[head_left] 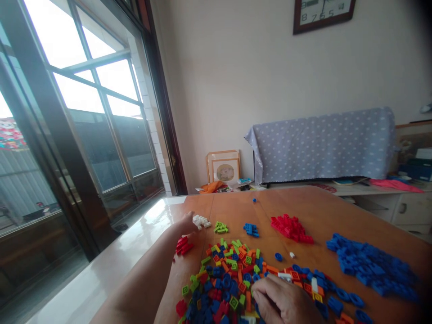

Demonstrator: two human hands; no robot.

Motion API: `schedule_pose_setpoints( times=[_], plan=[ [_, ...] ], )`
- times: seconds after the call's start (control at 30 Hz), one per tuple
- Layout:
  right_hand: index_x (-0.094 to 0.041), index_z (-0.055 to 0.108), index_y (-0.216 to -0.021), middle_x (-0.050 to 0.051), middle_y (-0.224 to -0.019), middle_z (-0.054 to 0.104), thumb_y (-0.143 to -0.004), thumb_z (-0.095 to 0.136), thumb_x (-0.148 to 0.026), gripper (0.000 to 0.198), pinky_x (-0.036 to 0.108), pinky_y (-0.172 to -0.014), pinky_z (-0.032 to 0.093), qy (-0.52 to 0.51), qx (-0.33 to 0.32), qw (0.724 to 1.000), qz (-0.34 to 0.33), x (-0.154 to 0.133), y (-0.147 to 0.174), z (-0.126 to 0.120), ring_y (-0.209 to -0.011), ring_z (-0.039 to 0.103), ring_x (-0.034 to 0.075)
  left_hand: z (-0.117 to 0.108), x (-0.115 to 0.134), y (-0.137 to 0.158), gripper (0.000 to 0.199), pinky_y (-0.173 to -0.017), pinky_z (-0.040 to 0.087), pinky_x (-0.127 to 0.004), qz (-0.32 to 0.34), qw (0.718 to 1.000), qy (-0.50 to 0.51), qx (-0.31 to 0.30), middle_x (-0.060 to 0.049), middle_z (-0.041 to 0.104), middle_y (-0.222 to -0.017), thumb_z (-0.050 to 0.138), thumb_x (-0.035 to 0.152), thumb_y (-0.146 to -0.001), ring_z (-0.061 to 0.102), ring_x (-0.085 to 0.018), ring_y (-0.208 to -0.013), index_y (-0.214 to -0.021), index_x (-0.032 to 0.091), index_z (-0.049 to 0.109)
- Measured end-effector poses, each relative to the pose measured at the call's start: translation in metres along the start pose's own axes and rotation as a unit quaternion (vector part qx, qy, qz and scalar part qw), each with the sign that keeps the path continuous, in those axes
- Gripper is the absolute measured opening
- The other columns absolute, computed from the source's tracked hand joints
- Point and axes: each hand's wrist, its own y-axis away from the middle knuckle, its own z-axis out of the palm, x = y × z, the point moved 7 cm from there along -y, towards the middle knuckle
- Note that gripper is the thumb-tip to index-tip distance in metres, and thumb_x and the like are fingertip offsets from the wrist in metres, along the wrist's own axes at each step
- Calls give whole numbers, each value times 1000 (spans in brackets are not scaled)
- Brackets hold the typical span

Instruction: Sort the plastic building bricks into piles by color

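My left hand is stretched out at the far left of the table, beside a small pile of white toy bricks. Its fingers are small and partly hidden, so their grip does not show. Below the wrist, my forearm partly covers a small heap of red bricks. My right hand rests at the right part of a large mixed heap of coloured bricks. Its fingers are curled together, and whatever they hold, if anything, is hidden.
Sorted piles of lime bricks, blue bricks and red bricks lie across the wooden table. A large blue pile is at the right. A single blue piece sits near the far edge.
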Motion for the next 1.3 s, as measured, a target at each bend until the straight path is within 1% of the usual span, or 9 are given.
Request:
schedule_pose_setpoints(
  times=[0.17, 0.37, 0.47, 0.6, 0.8, 0.93, 1.07, 1.17, 1.3],
  plan=[
    [-25, 68, -88, -1, -78, 69, -102, 46, -25, 27, 23, -66, 46, -24, -1, 1000, 18, -6, 4, -3, -72, 67, 13, -14, -20, 28, 38, -92, 58, -43, 22, 999, -26, -9, -10, 65, -127, 65, 39, -97, 66, -24, -108, -128, 17, 63],
    [-25, 69, -88, 0, -78, 69, -103, 44, -28, 29, 25, -67, 45, -48, -4, 999, 20, -11, 9, 0, -71, 66, 15, -4, -30, 75, 36, -86, 54, -31, 80, 996, -40, -4, -9, 71, -116, 78, 47, -76, 67, -26, -100, -103, 22, 78],
    [-24, 68, -86, 0, -78, 68, -104, 44, -29, 30, 26, -67, 45, -57, -14, 998, 30, -11, 9, -3, -72, 65, 15, 1, -27, 91, 31, -85, 53, -31, 102, 994, -46, 12, -10, 71, -114, 73, 45, -77, 67, -26, -96, -96, 22, 80],
    [-24, 68, -88, 0, -80, 69, -104, 44, -30, 30, 28, -71, 45, -55, -13, 998, 40, -12, 10, -9, -74, 65, 16, 1, -25, 106, 27, -85, 52, -31, 113, 992, -52, 22, -11, 71, -112, 70, 40, -79, 67, -25, -92, -96, 21, 80],
    [-24, 69, -90, 1, -79, 68, -104, 43, -30, 30, 28, -71, 44, -52, -7, 998, 27, -18, 11, -17, -73, 64, 17, -23, -27, 136, 41, -89, 52, -30, 103, 992, -41, 56, -13, 65, -130, 62, 38, -87, 67, -24, -103, -121, 18, 74],
    [-24, 71, -92, 2, -82, 69, -104, 44, -33, 30, 28, -72, 46, -56, 10, 998, 27, -18, 13, -24, -76, 64, 18, -37, -42, 167, 31, -86, 52, -31, 88, 994, -40, 54, -10, 72, -112, 59, 37, -88, 66, -24, -98, -106, 19, 76],
    [-24, 72, -93, 2, -83, 71, -103, 44, -34, 31, 28, -74, 47, -49, 15, 998, 23, -16, 15, -23, -76, 65, 18, -35, -64, 201, 30, -77, 51, -31, 51, 997, -42, 45, -9, 75, -104, 64, 41, -84, 66, -24, -90, -100, 21, 78],
    [-24, 73, -93, 3, -82, 71, -102, 46, -35, 31, 28, -72, 48, -47, 22, 999, 11, -15, 16, -20, -74, 65, 18, -28, -78, 219, 27, -76, 50, -31, 19, 998, -38, 55, -9, 75, -105, 71, 39, -77, 66, -27, -94, -98, 23, 78],
    [-24, 73, -91, 2, -80, 71, -102, 46, -35, 32, 28, -72, 48, -49, 24, 999, 5, -16, 16, -19, -73, 66, 18, -24, -85, 230, 14, -82, 48, -33, -8, 995, -6, 95, -10, 73, -103, 76, 30, -71, 64, -31, -105, -83, 22, 76]
  ],
)
